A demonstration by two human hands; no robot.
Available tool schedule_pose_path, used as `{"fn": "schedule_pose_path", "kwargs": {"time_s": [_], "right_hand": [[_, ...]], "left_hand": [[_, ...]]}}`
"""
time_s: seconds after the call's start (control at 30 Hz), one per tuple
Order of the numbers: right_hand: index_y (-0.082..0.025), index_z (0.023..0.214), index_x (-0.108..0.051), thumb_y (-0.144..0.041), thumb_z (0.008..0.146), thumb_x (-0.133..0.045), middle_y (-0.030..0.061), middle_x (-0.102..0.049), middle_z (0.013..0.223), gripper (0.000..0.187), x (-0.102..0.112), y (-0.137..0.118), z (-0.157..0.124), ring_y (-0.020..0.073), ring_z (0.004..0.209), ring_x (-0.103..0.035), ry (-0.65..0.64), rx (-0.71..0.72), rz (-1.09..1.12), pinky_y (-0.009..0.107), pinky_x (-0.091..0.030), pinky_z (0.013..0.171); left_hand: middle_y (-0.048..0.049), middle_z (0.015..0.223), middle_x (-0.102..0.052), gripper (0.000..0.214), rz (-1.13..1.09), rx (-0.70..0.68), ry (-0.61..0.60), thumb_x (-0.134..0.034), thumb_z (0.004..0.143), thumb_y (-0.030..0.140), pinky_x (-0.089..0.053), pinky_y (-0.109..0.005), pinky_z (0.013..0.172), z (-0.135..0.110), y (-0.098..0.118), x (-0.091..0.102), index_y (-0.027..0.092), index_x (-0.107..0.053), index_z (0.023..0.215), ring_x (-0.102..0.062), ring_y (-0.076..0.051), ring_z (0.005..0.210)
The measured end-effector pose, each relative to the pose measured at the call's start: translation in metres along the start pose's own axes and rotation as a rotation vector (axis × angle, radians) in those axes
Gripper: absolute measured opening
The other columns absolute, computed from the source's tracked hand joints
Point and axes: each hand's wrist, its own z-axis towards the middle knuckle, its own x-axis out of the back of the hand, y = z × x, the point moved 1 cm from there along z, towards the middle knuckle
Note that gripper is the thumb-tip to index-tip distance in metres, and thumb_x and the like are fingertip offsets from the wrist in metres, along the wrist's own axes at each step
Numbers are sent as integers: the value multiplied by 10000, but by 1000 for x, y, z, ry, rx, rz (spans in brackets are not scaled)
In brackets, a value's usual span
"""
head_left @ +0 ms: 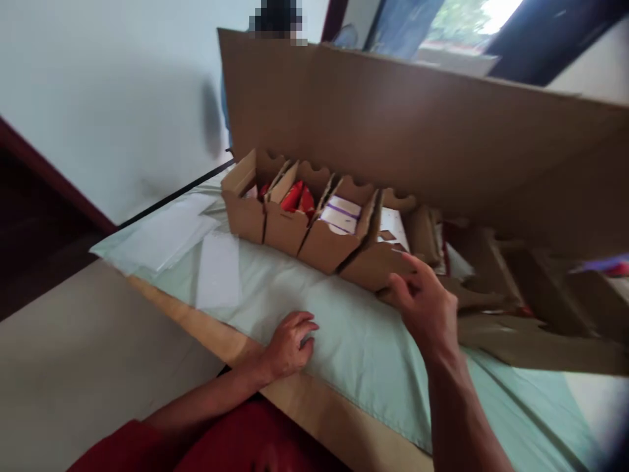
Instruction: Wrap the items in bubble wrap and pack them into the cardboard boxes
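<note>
My right hand point(428, 305) is at the front wall of a cardboard box point(376, 262), fourth from the left in a row. Its thumb and forefinger are apart, with nothing seen between them; whether a fingertip touches the box I cannot make out. A white piece with a brown patch point(392, 226) lies inside that box. Loosely curled, my left hand point(292, 345) rests on the pale green cloth point(275, 275) by the table's near edge, holding nothing. In neighbouring boxes I see a white pack with purple lines point(341, 214) and red shiny packets point(299, 198).
A tall cardboard panel point(373, 118) stands behind the boxes. More open boxes point(521, 282) continue to the right, blurred. White sheets point(162, 229) and a smaller white piece point(219, 269) lie on the cloth at left. Part of a person point(278, 18) shows behind the panel.
</note>
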Motion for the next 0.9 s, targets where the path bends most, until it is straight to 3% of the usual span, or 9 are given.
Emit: {"fn": "schedule_pose_path", "kwargs": {"time_s": [0.1,0.17,0.33,0.4,0.47,0.57,0.7,0.83,0.9], "right_hand": [[-221,1185,-698,-433,918,-574,52,-767,818,363,-32,-24,-43,216,651,-707,-171,60,214,344,-561,648],[-238,1060,-744,-416,926,-556,67,-785,891,291,-60,-42,-70,224,705,-726,-346,137,303,345,-576,659],[-262,1037,-766,-343,933,-529,52,-794,1001,271,-113,-82,-92,233,784,-742,-561,238,359,371,-579,738],[-262,1047,-765,-328,924,-534,46,-792,990,270,-124,-97,-89,234,785,-738,-594,246,361,375,-574,744],[-257,1041,-763,-307,910,-543,47,-791,980,261,-132,-109,-88,235,802,-737,-623,255,375,376,-571,760],[-248,1017,-760,-284,901,-542,52,-788,964,250,-137,-117,-93,236,823,-733,-659,269,408,381,-566,783],[-244,1055,-742,-336,903,-568,68,-770,1033,249,-123,-100,-101,241,879,-722,-624,170,489,377,-570,765],[-254,1291,-647,-496,864,-661,111,-689,1300,490,-97,-67,-105,287,1100,-689,-558,-108,774,392,-585,814],[-253,1353,-608,-592,875,-626,122,-670,1340,586,-86,-54,-110,305,1132,-678,-562,-239,996,424,-583,856]], "left_hand": [[-127,1245,-685,325,-35,-7,38,-562,827,126,-549,-445,1018,-5,11,14,195,-738,1091,-649,-261,1163],[-109,1265,-673,322,6,-6,89,-543,863,140,-541,-422,1025,-12,16,39,225,-733,1108,-635,-249,1182],[-141,1223,-657,286,416,161,493,-560,897,250,-474,-473,1075,-32,-8,147,197,-703,1140,-604,-298,1181],[-168,1195,-656,338,573,318,578,-592,877,320,-440,-526,1085,-31,-28,187,166,-675,1166,-579,-343,1191],[-165,1101,-678,308,615,462,587,-627,839,372,-412,-558,1084,-26,-45,212,172,-683,1067,-569,-368,1167],[-115,916,-690,144,517,545,539,-619,789,354,-423,-529,1056,-14,-54,218,215,-649,808,-597,-338,1070],[-60,872,-701,158,301,462,408,-552,778,355,-518,-383,884,-13,-29,202,213,-606,733,-650,-242,897],[-60,1027,-713,223,-393,364,49,-633,738,402,-513,-293,759,-27,5,179,184,-600,702,-655,-203,872],[-54,957,-703,242,-692,408,-88,-689,672,397,-491,-270,683,-27,16,163,177,-589,682,-628,-178,770]]}}
